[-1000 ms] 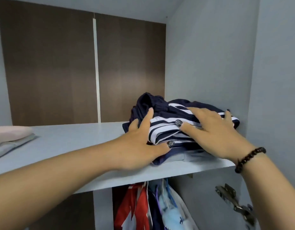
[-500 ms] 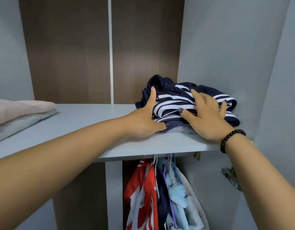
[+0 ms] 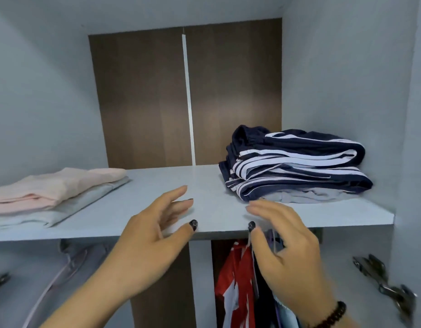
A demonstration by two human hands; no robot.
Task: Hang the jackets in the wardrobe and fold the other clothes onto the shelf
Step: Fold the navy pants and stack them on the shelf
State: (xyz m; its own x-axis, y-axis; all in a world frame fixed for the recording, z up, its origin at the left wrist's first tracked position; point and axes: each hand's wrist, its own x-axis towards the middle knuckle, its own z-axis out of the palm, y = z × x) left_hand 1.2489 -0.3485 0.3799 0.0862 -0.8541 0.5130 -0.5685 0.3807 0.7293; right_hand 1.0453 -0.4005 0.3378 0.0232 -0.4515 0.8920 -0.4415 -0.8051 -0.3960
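A folded navy garment with white stripes [image 3: 297, 164] lies on the right end of the grey wardrobe shelf [image 3: 157, 209], on top of a pale grey folded piece [image 3: 306, 195]. My left hand [image 3: 152, 242] hovers in front of the shelf edge, fingers relaxed and holding nothing. My right hand [image 3: 282, 247], with a bead bracelet at the wrist, is also off the pile, fingers loosely spread in front of the shelf edge. Below the shelf hang a red and white jacket [image 3: 238, 280] and other garments.
A pink folded garment [image 3: 53, 188] on a light grey one [image 3: 70, 207] sits at the shelf's left end. A pale garment [image 3: 51, 275] hangs lower left. Metal door hinges [image 3: 384, 282] stick out at the lower right. The wardrobe side wall [image 3: 346, 91] stands close on the right.
Both hands have let go of the striped pile and drawn back toward me, off the shelf. The view has pulled back, showing more of the shelf and the left pile.
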